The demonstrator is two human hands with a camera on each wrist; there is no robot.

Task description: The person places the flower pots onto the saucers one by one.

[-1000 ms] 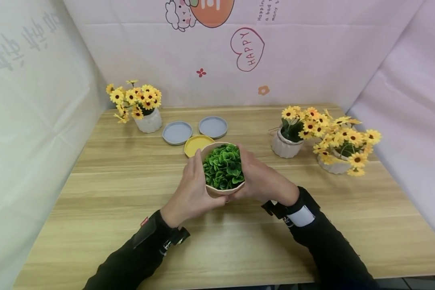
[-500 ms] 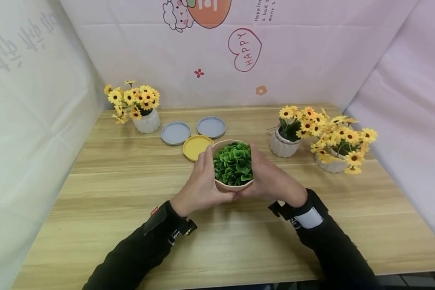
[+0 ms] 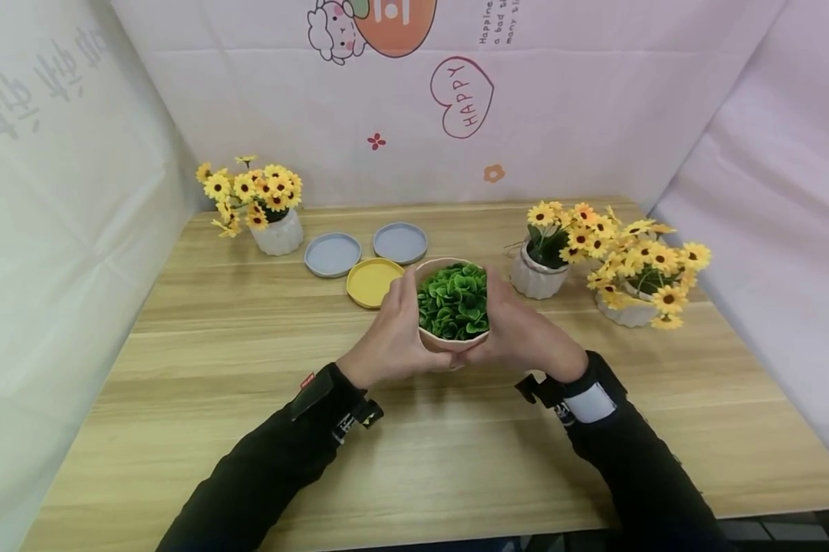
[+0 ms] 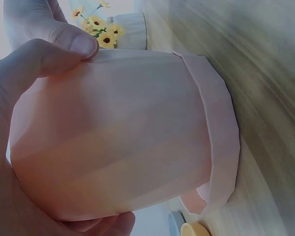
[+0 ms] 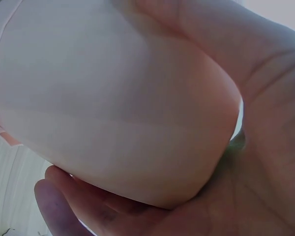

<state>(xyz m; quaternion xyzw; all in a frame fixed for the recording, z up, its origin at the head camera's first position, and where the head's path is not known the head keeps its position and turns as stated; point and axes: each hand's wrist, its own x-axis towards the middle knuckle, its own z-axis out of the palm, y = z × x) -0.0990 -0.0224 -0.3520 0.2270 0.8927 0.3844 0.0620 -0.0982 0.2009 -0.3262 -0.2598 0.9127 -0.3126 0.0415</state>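
Between my two hands is a pale pink faceted flowerpot [image 4: 113, 132] holding a bushy green artificial plant [image 3: 453, 301]. My left hand [image 3: 396, 330] grips its left side, and my right hand [image 3: 521, 330] grips the right side. In the head view the thumbs meet at the near side, below the rim. A pink saucer [image 4: 222, 132] sits at the pot's base, close over the wooden table in the left wrist view. From the right wrist, the right palm and curled fingers [image 5: 88, 201] wrap the pot wall [image 5: 113, 108].
A yellow round dish [image 3: 373, 284] lies just left of the pot, with two grey-blue dishes [image 3: 333, 255] behind it. White pots of yellow flowers stand at the back left [image 3: 276, 232] and on the right [image 3: 538, 274], one more [image 3: 628, 310] beside the latter.
Both hands have carried the potted plant to the right and slightly farther from me, away from the yellow dish. The view has shifted a little; the other items stay put.
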